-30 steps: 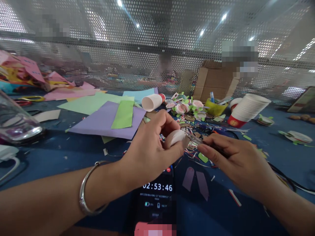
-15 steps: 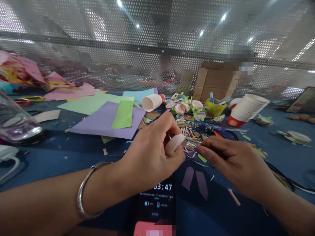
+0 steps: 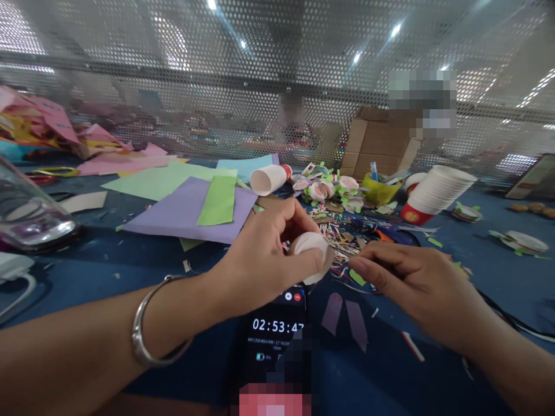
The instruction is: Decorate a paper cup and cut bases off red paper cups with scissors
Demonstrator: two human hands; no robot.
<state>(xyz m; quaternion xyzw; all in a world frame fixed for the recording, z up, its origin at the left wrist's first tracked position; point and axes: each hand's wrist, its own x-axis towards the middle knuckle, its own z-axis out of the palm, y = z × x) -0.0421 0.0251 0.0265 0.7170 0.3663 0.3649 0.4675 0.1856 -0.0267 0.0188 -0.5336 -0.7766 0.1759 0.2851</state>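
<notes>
My left hand (image 3: 260,260), a silver bangle at its wrist, is closed on a small white round paper piece (image 3: 310,245) that resembles a paper cup's base. Between the fingertips of my right hand (image 3: 411,283) is a thin metal tool (image 3: 341,250); its tip meets the right edge of the white piece. The tool's exact kind is hidden by the fingers. Below the hands lie two purple paper strips (image 3: 332,314) with shaped ends. A phone (image 3: 277,341) showing a timer lies under my left hand.
Paper scraps (image 3: 342,237) and several small turtle-like paper crafts (image 3: 325,188) are heaped beyond the hands. Stacked paper cups (image 3: 440,193) lean at the right, and one cup (image 3: 266,181) lies sideways. A purple sheet (image 3: 173,214) is left; blue-handled scissors (image 3: 394,236) lie right.
My left hand has turned the white piece so that its round face shows more. The tool stays at its edge. My left hand has shifted slightly, uncovering more of the phone.
</notes>
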